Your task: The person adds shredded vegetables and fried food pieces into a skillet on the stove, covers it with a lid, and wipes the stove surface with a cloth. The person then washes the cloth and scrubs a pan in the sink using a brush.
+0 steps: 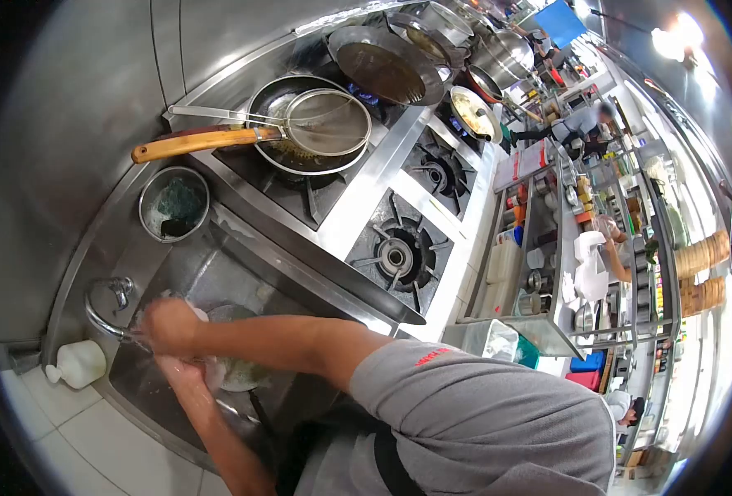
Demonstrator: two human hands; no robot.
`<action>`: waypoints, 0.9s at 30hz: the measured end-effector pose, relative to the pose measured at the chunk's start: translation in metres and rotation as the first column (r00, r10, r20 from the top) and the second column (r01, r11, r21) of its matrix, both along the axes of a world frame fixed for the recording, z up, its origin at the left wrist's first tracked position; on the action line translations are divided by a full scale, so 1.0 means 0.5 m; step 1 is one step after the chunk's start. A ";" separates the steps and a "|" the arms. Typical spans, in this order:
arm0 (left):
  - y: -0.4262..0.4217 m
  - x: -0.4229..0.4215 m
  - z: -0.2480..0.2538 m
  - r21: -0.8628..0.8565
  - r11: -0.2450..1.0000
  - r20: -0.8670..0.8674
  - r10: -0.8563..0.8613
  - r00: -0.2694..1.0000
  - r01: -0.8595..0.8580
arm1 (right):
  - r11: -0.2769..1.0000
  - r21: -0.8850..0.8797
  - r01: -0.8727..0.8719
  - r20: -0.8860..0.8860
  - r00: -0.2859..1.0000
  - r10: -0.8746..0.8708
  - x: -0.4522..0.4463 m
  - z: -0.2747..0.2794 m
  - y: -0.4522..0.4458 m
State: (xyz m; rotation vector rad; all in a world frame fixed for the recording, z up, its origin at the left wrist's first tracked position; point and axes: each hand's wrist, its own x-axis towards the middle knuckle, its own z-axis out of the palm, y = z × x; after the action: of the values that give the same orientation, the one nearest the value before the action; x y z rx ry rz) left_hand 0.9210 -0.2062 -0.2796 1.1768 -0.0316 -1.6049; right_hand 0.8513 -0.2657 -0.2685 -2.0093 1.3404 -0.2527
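My right hand (170, 327) is curled closed beside the curved metal faucet (104, 310), over the steel sink (143, 376). What it grips is blurred. My left hand (178, 370) is just below it, wet and partly covered, with its fingers hidden. Something pale and shiny shows around both hands, too smeared to name. Behind my forearms a round pan (246, 374) with a dark handle lies in the sink. A metal pot (174, 205) with a green scouring pad inside stands at the sink's upper edge.
A white plastic bottle (78, 364) lies by the sink's left corner. On the stove (300, 194) are a wooden-handled pan (275, 161), a strainer (325, 124), a wok (378, 70) and a pan of food (472, 114). Shelves and several people are farther right.
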 end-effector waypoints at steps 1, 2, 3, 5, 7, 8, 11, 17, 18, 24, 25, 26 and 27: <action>-0.005 0.005 -0.004 -0.055 0.998 0.076 -0.006 0.997 0.011 | 0.909 -0.044 -0.415 -0.770 0.594 0.234 0.065 -0.067 0.015; -0.008 0.011 -0.019 -0.112 0.994 0.146 0.000 0.989 0.016 | 0.713 0.253 -0.654 -0.956 -0.281 0.082 0.158 -0.144 0.057; -0.005 0.021 -0.035 -0.161 0.987 0.219 0.009 0.976 0.027 | 0.587 0.631 -0.507 -0.393 -0.861 -0.321 0.207 -0.179 0.083; -0.002 0.026 -0.041 -0.197 0.980 0.262 0.032 0.965 0.021 | 0.789 0.051 -0.612 -0.959 0.190 0.209 0.115 -0.104 0.069; -0.007 0.011 0.018 -0.112 0.993 0.107 0.048 0.993 -0.036 | 0.999 -0.033 -0.025 0.064 0.998 0.028 0.006 -0.001 0.033; -0.012 -0.004 0.070 -0.034 0.997 -0.024 0.066 0.998 -0.067 | 0.948 -0.248 0.200 0.193 0.969 -0.154 0.003 -0.032 0.004; -0.024 0.029 0.007 -0.053 0.996 -0.238 -0.088 0.967 0.077 | 0.906 0.128 0.403 0.300 0.855 -0.423 -0.033 -0.021 -0.081; -0.095 0.178 -0.130 -0.528 0.842 -0.547 -0.434 0.715 0.108 | 0.734 0.633 -0.247 0.510 0.846 -0.155 -0.108 -0.045 0.021; -0.081 0.230 -0.151 -0.531 0.838 -0.386 -0.372 0.844 0.126 | 0.816 0.520 -0.252 0.398 0.917 0.029 -0.121 -0.046 0.043; 0.008 0.203 0.097 -0.326 0.924 -0.341 0.084 0.936 -0.202 | 0.974 0.217 -0.067 0.182 0.983 0.027 -0.137 -0.192 0.051; 0.018 0.222 0.096 -0.302 0.927 -0.340 0.114 0.934 -0.223 | 0.979 0.189 -0.077 0.119 0.991 0.055 -0.137 -0.179 0.042; 0.031 0.242 0.085 -0.277 0.927 -0.345 0.148 0.927 -0.252 | 0.983 0.162 -0.092 0.045 0.995 0.086 -0.159 -0.139 0.015; 0.048 0.264 0.068 -0.250 0.927 -0.350 0.183 0.919 -0.280 | 0.985 0.137 -0.108 -0.030 0.993 0.113 -0.175 -0.112 -0.008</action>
State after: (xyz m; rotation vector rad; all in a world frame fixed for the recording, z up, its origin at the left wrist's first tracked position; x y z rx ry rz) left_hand 1.0530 -0.1824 -0.2456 0.6511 0.0761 -1.4982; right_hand 0.7640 -0.2696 -0.3244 -1.9751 1.2295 -0.0716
